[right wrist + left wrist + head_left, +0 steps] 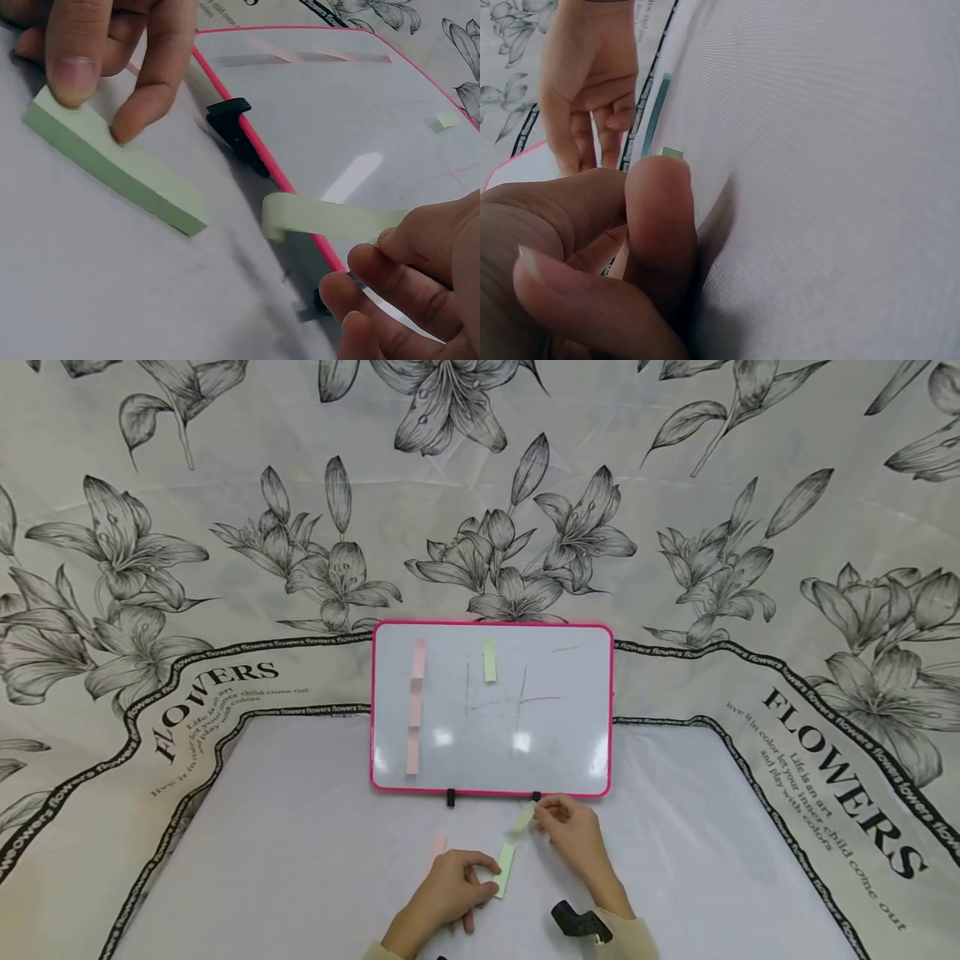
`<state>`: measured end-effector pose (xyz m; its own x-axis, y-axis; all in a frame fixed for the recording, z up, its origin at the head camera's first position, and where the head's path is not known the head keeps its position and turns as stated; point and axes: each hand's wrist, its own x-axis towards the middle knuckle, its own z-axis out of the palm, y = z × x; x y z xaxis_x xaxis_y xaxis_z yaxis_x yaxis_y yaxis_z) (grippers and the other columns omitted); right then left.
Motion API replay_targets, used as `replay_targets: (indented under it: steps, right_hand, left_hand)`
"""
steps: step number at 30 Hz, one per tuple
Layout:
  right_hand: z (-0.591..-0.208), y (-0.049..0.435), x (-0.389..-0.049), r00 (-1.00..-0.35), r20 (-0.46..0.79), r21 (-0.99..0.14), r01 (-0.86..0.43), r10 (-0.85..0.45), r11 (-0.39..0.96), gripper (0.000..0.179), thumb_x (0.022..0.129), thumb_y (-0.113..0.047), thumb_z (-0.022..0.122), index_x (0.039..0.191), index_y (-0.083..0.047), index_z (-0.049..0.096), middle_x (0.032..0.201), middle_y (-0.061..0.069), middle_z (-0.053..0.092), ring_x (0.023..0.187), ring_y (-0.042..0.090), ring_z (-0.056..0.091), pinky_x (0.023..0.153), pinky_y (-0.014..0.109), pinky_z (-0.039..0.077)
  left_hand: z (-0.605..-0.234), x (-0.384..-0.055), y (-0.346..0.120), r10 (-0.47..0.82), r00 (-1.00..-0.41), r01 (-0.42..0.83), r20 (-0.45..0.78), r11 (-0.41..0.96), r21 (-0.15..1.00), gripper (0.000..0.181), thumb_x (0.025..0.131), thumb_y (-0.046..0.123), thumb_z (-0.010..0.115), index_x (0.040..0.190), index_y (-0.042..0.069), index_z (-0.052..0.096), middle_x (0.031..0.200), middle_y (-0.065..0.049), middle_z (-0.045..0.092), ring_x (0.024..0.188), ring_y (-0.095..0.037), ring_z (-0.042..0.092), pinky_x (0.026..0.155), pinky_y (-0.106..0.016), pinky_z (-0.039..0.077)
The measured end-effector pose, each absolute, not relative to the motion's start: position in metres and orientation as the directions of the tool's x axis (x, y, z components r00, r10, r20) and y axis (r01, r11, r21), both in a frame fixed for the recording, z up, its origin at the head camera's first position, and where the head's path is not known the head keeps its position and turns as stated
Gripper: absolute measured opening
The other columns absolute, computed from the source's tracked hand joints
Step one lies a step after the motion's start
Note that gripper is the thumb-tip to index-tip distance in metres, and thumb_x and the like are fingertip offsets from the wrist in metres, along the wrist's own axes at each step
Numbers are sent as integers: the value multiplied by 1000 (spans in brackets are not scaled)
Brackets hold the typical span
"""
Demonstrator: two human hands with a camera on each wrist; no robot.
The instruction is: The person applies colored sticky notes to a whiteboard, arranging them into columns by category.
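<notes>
My right hand (576,833) pinches a single pale green sticky note (330,218) between thumb and fingertips. Its free end curls over just in front of the whiteboard's lower edge. Down on the white tablecloth lies a pad of green sticky notes (120,161), a narrow thick stack. My left hand (452,887) holds that pad, with two fingertips on its upper face in the right wrist view. In the left wrist view, the left fingers (660,202) hide most of the pad. Partly behind the left hand is a pink sticky strip (438,845).
A pink-framed whiteboard (442,760) stands on black feet at the back. Three pink strips (415,703) run down its left side, and one green strip (490,660) sits near the top among red lines. Flower-printed cloth (480,485) hangs behind.
</notes>
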<state>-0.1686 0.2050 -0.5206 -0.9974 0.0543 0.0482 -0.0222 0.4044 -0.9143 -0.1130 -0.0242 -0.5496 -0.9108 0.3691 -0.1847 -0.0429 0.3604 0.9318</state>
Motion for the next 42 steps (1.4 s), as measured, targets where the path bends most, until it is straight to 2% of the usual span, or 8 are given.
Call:
replay_targets:
  steps: [8,16,27,34,38,42]
  right_hand:
    - [-501,222,-162,-995,69,-937,-39,73,346,16,96,-18,74,102,-3,73,92,16,76,81,22,74,64,26,57]
    - [-492,222,-144,-993,104,-932,-76,60,355,12,93,-14,77,100,-5,73,91,12,75,77,14,71,65,23,56]
    - [-486,216,-128,-996,83,-945,-68,31,321,10,93,-15,77,98,-7,74,91,15,75,82,23,74,66,25,58]
    - [-492,214,-114,-993,84,-947,-53,83,317,6,92,-10,77,95,-7,74,88,14,75,79,24,73,64,25,58]
    - [-495,204,-108,-990,121,-942,-94,66,322,5,91,-7,77,94,-8,74,88,15,75,78,20,73,65,24,59]
    - [-496,196,-102,-991,135,-940,-119,27,320,6,91,-7,77,93,-10,74,88,15,75,78,17,73,67,24,59]
  left_hand:
    - [-552,-112,-24,358,-918,-28,-170,369,929,19,89,13,74,108,16,77,58,1,63,31,-4,51,31,-19,34]
    - [-555,-106,-27,371,-920,3,-129,336,942,19,91,13,73,110,13,74,63,0,66,33,-4,52,32,-24,42]
    - [-557,-104,-24,363,-926,20,-103,318,948,22,89,13,75,111,13,74,64,3,68,33,-1,49,32,-21,41]
    - [-557,-102,-23,353,-929,10,-112,324,946,22,86,11,76,108,15,74,64,3,68,33,-2,49,31,-22,40]
    - [-560,-101,-26,344,-934,23,-93,319,948,26,88,13,75,114,14,73,65,4,69,34,-2,49,33,-22,41]
    - [-561,-99,-30,349,-934,14,-74,243,970,29,92,15,74,120,11,70,70,1,71,37,-4,54,34,-25,45]
